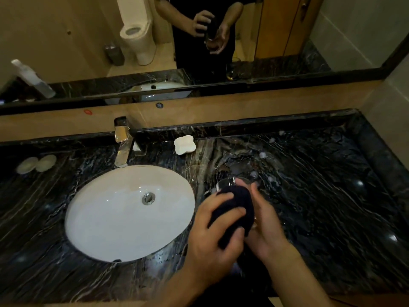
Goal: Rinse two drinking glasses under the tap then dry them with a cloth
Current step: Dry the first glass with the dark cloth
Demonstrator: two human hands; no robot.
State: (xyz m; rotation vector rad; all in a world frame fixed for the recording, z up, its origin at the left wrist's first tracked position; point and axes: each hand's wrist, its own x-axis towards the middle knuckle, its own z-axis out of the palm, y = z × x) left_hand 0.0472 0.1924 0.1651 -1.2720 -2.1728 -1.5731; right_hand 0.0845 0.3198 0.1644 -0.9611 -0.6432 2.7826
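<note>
I am holding a glass [234,181] over the counter [332,185], just right of the sink [93,218], and drying it with a dark cloth [236,207]. My right hand [265,224] is cupping the glass from the side and underneath, fingers curled round its wall. My left hand [212,235] is pressing the cloth against the near side, thumb and fingers closed on the bunched fabric. Only the rim is showing clear above the cloth; the rest is covered.

I am judging the glass light but brittle, and probably wet and slick where the cloth has not reached, so I am keeping my bare palm low around the base rather than pinching the thin rim. The cloth is soft and gives good purchase. The tap [122,140] looks off. I am not seeing the second glass on the counter; one seems to show in the mirror [287,29], though I cannot be sure.
</note>
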